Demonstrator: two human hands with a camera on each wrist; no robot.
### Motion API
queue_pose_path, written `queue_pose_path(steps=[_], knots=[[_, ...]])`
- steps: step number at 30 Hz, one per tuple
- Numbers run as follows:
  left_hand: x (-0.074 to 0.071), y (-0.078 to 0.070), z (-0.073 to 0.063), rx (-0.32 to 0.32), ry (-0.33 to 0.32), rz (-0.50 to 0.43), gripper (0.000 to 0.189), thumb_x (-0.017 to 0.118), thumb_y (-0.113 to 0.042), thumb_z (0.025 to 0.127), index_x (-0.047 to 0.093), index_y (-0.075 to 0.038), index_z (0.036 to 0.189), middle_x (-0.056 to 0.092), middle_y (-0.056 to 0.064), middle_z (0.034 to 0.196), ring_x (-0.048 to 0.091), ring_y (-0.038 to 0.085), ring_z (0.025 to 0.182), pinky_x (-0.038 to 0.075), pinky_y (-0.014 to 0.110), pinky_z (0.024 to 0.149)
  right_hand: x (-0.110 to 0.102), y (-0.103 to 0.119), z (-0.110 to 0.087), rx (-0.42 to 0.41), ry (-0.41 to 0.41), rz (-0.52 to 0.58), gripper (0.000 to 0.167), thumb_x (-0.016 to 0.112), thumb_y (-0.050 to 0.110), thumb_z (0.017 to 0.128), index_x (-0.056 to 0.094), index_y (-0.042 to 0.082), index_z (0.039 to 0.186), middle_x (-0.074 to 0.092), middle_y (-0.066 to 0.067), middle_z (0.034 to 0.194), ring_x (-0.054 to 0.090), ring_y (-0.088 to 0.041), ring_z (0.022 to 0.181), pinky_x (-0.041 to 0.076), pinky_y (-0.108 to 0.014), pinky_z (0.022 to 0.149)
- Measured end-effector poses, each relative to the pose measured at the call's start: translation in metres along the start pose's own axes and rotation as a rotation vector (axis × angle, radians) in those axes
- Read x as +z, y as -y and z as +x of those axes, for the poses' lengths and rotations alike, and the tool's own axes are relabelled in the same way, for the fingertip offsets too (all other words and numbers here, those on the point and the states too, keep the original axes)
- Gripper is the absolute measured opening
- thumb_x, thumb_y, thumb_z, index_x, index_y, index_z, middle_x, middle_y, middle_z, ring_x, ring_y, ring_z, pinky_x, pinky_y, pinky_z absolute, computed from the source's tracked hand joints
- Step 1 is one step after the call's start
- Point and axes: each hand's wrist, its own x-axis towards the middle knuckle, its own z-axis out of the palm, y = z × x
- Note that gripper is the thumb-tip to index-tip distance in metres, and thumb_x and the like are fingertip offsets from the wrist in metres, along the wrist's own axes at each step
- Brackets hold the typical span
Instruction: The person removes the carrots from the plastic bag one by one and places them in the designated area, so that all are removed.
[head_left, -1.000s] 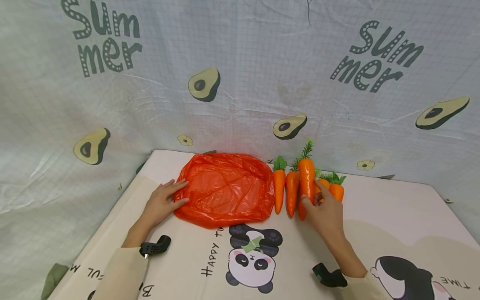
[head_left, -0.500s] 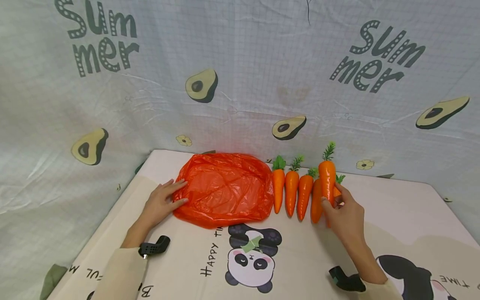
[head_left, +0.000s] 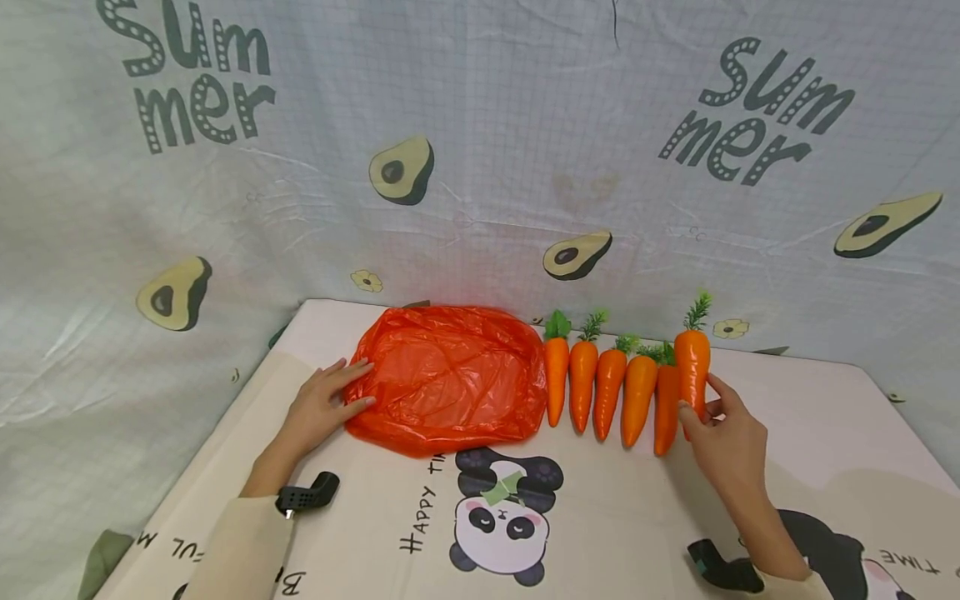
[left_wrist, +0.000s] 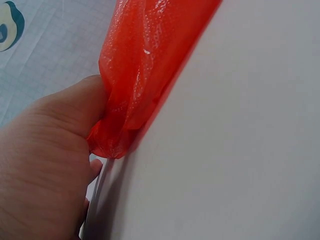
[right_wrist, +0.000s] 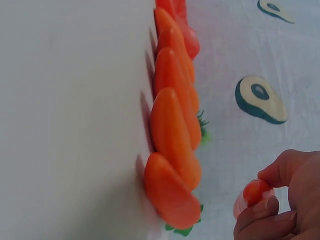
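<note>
My left hand (head_left: 322, 404) rests at the left edge of a red plastic bag (head_left: 450, 375), fingers and thumb stretched onto it. In the left wrist view the thumb touches the bag's crumpled edge (left_wrist: 120, 120). My right hand (head_left: 727, 437) pinches an orange carrot (head_left: 692, 362) with a green feathery top between thumb and fingers. This carrot is raised at the right end of a row, partly covering the last carrot (head_left: 665, 408) there. In the right wrist view only the tip of the held carrot (right_wrist: 256, 192) shows between the fingers.
Several carrots lie side by side right of the bag, tips toward me, from the leftmost carrot (head_left: 557, 379) to the carrot (head_left: 639, 400) near the right end. A panda print (head_left: 501, 533) marks the pale tablecloth. A printed curtain (head_left: 480, 167) hangs behind the table.
My right hand has carried the held carrot to the right, from above the row's middle to its right end, uncovering the carrots there. My left hand has stayed on the bag.
</note>
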Motion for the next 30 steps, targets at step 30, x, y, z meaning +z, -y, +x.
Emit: queue_pose_path(steps=[30], knots=[[0.001, 0.000, 0.000, 0.011, -0.011, 0.000, 0.060, 0.072, -0.032, 0.085, 0.053, -0.010, 0.137, 0.046, 0.017, 0.142, 0.026, 0.041, 0.137, 0.012, 0.062, 0.110, 0.007, -0.053, 0.001, 0.107, 0.112, -0.093, 0.059, 0.057, 0.023, 0.089, 0.041, -0.011, 0.135, 0.053, -0.015, 0.083, 0.046, -0.026, 0.069, 0.042, -0.024, 0.050]])
